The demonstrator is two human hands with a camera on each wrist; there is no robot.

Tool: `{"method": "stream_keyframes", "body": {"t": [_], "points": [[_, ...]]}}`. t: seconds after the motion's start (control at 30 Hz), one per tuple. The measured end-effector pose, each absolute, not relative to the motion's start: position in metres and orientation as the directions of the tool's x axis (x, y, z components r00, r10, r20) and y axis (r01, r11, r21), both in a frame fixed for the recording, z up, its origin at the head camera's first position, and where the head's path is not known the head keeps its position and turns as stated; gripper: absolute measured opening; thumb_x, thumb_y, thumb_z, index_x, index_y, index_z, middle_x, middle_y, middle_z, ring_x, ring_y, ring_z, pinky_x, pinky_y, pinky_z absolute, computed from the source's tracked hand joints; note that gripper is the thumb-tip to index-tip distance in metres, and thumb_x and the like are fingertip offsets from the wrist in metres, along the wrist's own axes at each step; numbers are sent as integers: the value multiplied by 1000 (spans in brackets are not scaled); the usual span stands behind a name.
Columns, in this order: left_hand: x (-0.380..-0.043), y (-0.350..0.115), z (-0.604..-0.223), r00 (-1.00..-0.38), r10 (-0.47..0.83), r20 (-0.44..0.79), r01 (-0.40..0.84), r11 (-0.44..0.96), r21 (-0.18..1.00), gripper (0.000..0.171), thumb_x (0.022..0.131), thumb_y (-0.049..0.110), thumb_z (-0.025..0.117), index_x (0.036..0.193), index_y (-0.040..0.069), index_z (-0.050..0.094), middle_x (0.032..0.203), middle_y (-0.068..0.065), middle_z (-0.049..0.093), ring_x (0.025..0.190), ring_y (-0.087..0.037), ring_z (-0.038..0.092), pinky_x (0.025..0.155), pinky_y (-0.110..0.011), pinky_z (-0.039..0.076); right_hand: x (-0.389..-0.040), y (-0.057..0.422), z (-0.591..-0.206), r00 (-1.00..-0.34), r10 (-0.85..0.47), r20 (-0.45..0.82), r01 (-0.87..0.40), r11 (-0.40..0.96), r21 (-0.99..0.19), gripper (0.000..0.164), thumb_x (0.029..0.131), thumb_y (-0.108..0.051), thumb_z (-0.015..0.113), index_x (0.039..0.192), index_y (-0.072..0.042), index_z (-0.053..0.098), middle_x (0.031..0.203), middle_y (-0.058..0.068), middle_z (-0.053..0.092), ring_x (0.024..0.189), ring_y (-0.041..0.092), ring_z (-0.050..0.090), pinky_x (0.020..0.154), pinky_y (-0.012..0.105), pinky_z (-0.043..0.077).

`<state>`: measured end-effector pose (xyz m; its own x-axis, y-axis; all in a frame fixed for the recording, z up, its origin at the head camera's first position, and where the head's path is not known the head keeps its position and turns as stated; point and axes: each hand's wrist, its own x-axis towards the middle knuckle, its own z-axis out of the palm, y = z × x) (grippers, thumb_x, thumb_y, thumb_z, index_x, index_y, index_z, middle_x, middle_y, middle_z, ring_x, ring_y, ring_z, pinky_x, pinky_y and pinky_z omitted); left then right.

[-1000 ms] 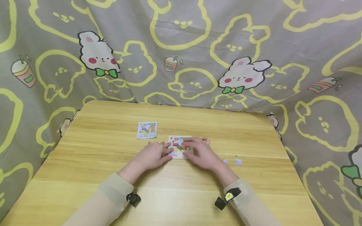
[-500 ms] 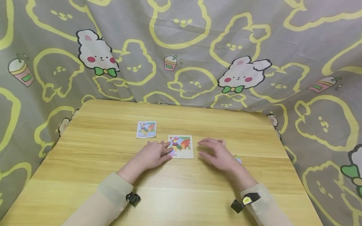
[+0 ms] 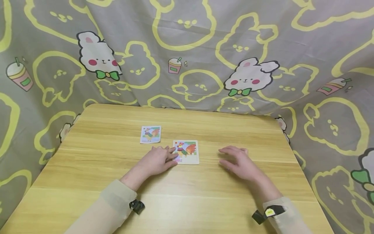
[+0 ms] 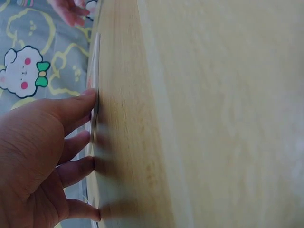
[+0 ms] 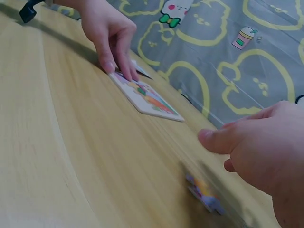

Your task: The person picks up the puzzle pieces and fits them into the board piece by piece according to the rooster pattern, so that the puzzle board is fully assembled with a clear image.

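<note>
A jigsaw puzzle board (image 3: 192, 159) lies flat on the table, with a rooster picture partly filled in and a pale bare area at its lower right. My left hand (image 3: 157, 160) rests at the board's left side, its fingertips touching the edge and surface. In the right wrist view, loose puzzle pieces (image 5: 204, 193), blurred, lie on the table below my right hand (image 5: 259, 145). That hand hovers right of the board, fingers loosely bent, holding nothing that shows. In the head view it mostly hides those pieces.
A small card (image 3: 150, 134) with the same rooster picture lies beyond my left hand, left of the board. The wooden table (image 3: 187, 201) ends at a grey curtain (image 3: 193, 58) with cartoon rabbits. Each sleeve carries a black strap device.
My right hand has drawn away from the board to the right and now stands over the loose pieces. The left hand has stayed at the board.
</note>
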<state>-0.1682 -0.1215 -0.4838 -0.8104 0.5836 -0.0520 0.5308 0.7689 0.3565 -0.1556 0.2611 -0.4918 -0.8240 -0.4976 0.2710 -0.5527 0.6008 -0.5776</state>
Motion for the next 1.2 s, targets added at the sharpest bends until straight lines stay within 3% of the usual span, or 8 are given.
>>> {"method": "stream_keyframes", "body": {"t": [0.3, 0.43, 0.8, 1.03, 1.2], "points": [[-167, -122, -483, -812, 583, -36, 534, 767, 356, 40, 104, 38, 69, 137, 16, 74, 151, -10, 58, 138, -44, 53, 100, -84, 37, -142, 287, -495, -843, -504, 187, -507, 630, -588, 46, 92, -22, 85, 132, -4, 72, 128, 3, 66, 115, 25, 63, 85, 43, 23], [-167, -122, -483, -815, 579, -38, 529, 768, 360, 39, 104, 38, 70, 136, 16, 74, 151, -10, 58, 139, -44, 53, 101, -83, 37, -138, 295, -496, -849, -504, 161, -493, 644, -585, 44, 92, -24, 86, 130, -6, 73, 125, 2, 64, 103, 22, 60, 83, 43, 21], [-167, -122, -483, -824, 565, -39, 512, 773, 375, 39, 103, 40, 70, 136, 19, 74, 151, -7, 59, 138, -42, 54, 103, -83, 36, -135, 300, -499, -868, -482, 122, -454, 669, -589, 23, 94, -17, 84, 115, -14, 75, 116, -1, 62, 87, 17, 54, 80, 43, 18], [-166, -122, -483, -834, 548, -60, 486, 782, 391, 45, 100, 43, 74, 138, 20, 73, 153, -5, 57, 140, -43, 52, 106, -83, 33, -135, 295, -500, -868, -483, 115, -459, 694, -554, 20, 97, -13, 79, 114, -16, 70, 113, -6, 64, 104, 16, 61, 85, 43, 19], [-165, -122, -482, -841, 536, -72, 471, 791, 391, 46, 99, 44, 75, 139, 20, 72, 153, -4, 56, 140, -44, 51, 107, -82, 32, -135, 286, -498, -874, -472, 117, -448, 685, -574, 24, 97, -9, 78, 118, -12, 66, 111, -8, 68, 102, 14, 65, 86, 41, 21]]}}
